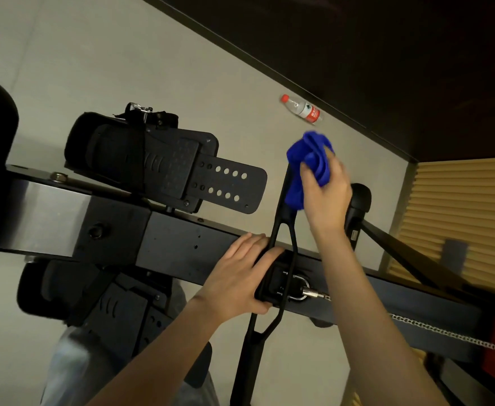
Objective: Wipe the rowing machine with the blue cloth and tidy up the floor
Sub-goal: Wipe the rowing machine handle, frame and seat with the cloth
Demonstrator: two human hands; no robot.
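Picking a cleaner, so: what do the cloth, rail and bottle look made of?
Cloth: soft blue fabric, perhaps microfibre; it bunches into folds in the right hand.
Rail: apparently metal, with a dark matte coating and screw holes, and a bare brushed sheen at one end.
Bottle: clear plastic, see-through, with a red cap and label.

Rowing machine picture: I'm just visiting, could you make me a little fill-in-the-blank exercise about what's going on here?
1. The right hand grips a crumpled soft cloth coloured ____ against the black metal pull handle.
2. The left hand grips that handle's middle, where a silver ____ of small links attaches.
3. A clear plastic bottle with a ____ cap lies on the pale grey floor.
Missing words: blue; chain; red.
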